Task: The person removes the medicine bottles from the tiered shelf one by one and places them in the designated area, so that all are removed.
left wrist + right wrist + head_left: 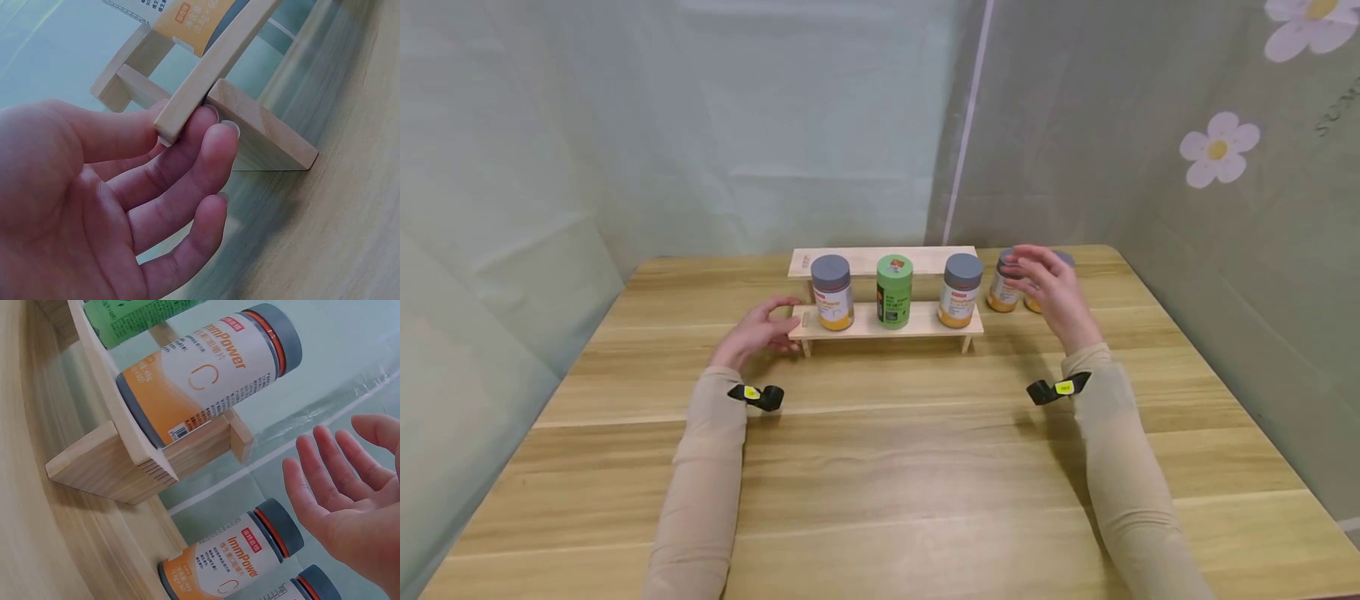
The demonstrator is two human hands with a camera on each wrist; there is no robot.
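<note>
- Wooden rack (925, 323) (two-step, pale unfinished planks, square-cut edges) is sitting at the far middle of the table (880, 467), near the back wall.
- Lower step is carrying three upright cylinders: grey-lidded bottle (832, 292) on the left, green canister (894, 291) in the middle, second grey-lidded bottle (961, 289) on the right. The bottles are showing white-and-orange labels and smooth plastic lids.
- Two more bottles of the same kind (1004, 285) are standing on the table just right of the rack, partly hidden behind the right hand.
- Left hand (758, 332) is lying low at the rack's left end; its fingertips (211, 122) are touching the end of the lower plank, thumb above, fingers relaxed and slightly curved, not gripping.
- Right hand (1051, 285) is hovering above the table in front of the loose bottles, palm facing them, fingers (319, 465) straight and slightly spread, holding nothing (wrist view is showing a gap to the nearest bottle).
- Both forearms are in beige sleeves, with a black-and-yellow clip at each wrist.
- Table is light wood with visible grain, matte.
- Pale green sheeting is lining the walls; the right wall is showing white flower prints (1217, 148).
</note>
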